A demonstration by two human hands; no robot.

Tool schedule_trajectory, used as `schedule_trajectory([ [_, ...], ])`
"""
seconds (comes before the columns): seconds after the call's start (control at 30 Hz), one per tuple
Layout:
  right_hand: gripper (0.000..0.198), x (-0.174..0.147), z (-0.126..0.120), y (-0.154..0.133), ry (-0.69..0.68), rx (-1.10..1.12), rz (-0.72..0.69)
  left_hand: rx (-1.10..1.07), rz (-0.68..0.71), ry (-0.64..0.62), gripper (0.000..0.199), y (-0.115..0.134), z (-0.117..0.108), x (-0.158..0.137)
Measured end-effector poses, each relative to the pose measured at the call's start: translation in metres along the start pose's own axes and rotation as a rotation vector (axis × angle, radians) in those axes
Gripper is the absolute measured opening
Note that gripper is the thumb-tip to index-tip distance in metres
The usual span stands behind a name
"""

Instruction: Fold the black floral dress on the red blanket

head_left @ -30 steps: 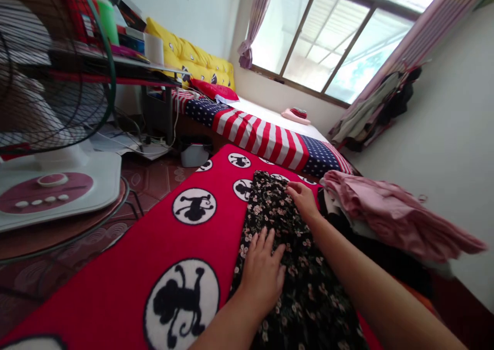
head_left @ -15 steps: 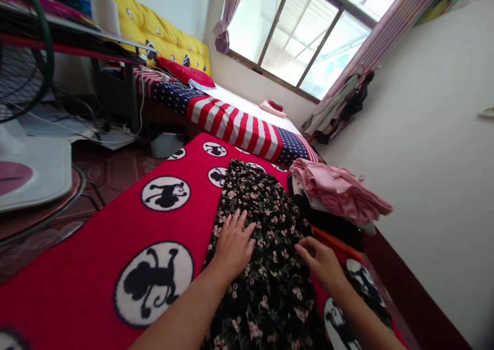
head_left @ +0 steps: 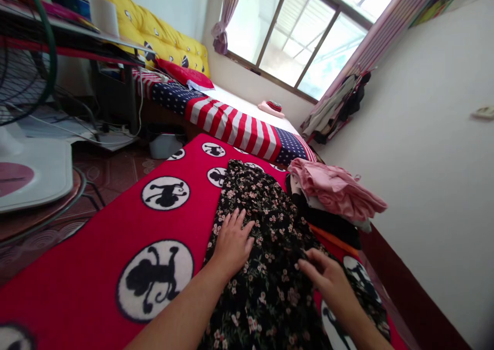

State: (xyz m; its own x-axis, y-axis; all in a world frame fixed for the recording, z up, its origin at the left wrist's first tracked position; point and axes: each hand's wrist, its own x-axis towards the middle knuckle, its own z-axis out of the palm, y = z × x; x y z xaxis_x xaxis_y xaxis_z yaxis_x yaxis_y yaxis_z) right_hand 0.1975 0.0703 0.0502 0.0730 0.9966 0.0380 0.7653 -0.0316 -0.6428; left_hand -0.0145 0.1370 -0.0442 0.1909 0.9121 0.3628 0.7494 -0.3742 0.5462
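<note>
At the lower centre of the frame, one black floral garment (head_left: 266, 237), possibly a dress, laid lengthwise on one red monkey-print blanket (head_left: 96, 257). Running from mid-frame down to the bottom edge, and out of sight beyond it.

Two bare hands at work on it. Left hand (head_left: 231, 247) flat, palm down, fingers lightly spread on the left part of the cloth. Right hand (head_left: 326, 275) narrow, with thumb and fingers drawn together, seemingly on a pinched bit of the garment near its right edge.

Partway through, by the look of it. Done: left side smooth, with a fairly straight edge. Left to do, as a judgement: right side uneven, not yet settled; also, at the lower right, a loose stretch of dark floral fabric (head_left: 370, 303), perhaps part of the same piece.

Just beside the garment, right of centre, one stack of clothes, topped by one pink garment (head_left: 335, 185); white, black and orange layers below, too overlapped to count exactly. On the blanket, three large monkey medallions easily read left of the garment, others cropped or covered. Farther back, one bed with a stars-and-stripes cover (head_left: 235, 126) and one red pillow (head_left: 187, 74). At the left edge, one partly visible electric fan (head_left: 42, 170).
</note>
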Motion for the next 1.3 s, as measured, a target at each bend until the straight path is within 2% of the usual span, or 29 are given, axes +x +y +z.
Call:
schedule_trajectory([
  [0.1,0.025,0.025,-0.024,-0.025,0.187,0.528,0.223,-0.043,-0.03,0.029,0.045,0.0,-0.001,0.001],
  [0.13,0.026,0.035,-0.031,-0.035,0.247,0.679,0.253,-0.066,-0.046,0.044,0.045,0.0,-0.001,0.002],
  [0.2,0.024,0.057,-0.041,-0.055,0.343,0.881,0.229,-0.119,-0.077,0.084,0.043,0.0,-0.002,0.003],
  [0.37,0.004,0.11,-0.047,-0.094,0.529,1.058,0.069,-0.204,-0.12,0.145,0.04,0.0,-0.003,0.003],
  [0.57,0.009,0.156,-0.049,-0.108,0.577,1.144,0.089,-0.205,-0.106,0.109,0.045,0.001,-0.003,0.002],
  [0.63,0.009,0.166,-0.045,-0.107,0.588,1.121,0.096,-0.224,-0.116,0.108,0.045,0.001,-0.002,0.002],
  [0.73,0.007,0.174,-0.03,-0.111,0.518,1.02,0.095,-0.291,-0.153,0.141,0.045,0.001,-0.001,0.003],
  [0.8,0.01,0.177,-0.015,-0.116,0.349,0.876,0.096,-0.358,-0.177,0.194,0.048,-0.001,-0.001,0.004],
  [0.9,0.02,0.181,0.011,-0.119,-0.009,0.561,0.096,-0.446,-0.223,0.337,0.051,-0.004,-0.001,0.006],
  [0.93,0.024,0.184,0.019,-0.116,-0.067,0.441,0.076,-0.461,-0.24,0.388,0.05,-0.004,-0.001,0.007],
  [1.0,0.029,0.191,0.033,-0.102,-0.04,0.206,0.016,-0.469,-0.257,0.451,0.048,-0.006,-0.001,0.008],
  [1.1,0.02,0.205,0.048,-0.071,0.07,-0.025,-0.05,-0.45,-0.246,0.451,0.046,-0.006,0.001,0.008],
  [1.2,0.006,0.215,0.054,-0.042,0.117,-0.1,-0.074,-0.426,-0.258,0.434,0.047,-0.006,0.003,0.008],
  [1.3,0.013,0.222,0.056,-0.025,0.126,-0.127,-0.115,-0.417,-0.272,0.431,0.047,-0.006,0.003,0.008],
])
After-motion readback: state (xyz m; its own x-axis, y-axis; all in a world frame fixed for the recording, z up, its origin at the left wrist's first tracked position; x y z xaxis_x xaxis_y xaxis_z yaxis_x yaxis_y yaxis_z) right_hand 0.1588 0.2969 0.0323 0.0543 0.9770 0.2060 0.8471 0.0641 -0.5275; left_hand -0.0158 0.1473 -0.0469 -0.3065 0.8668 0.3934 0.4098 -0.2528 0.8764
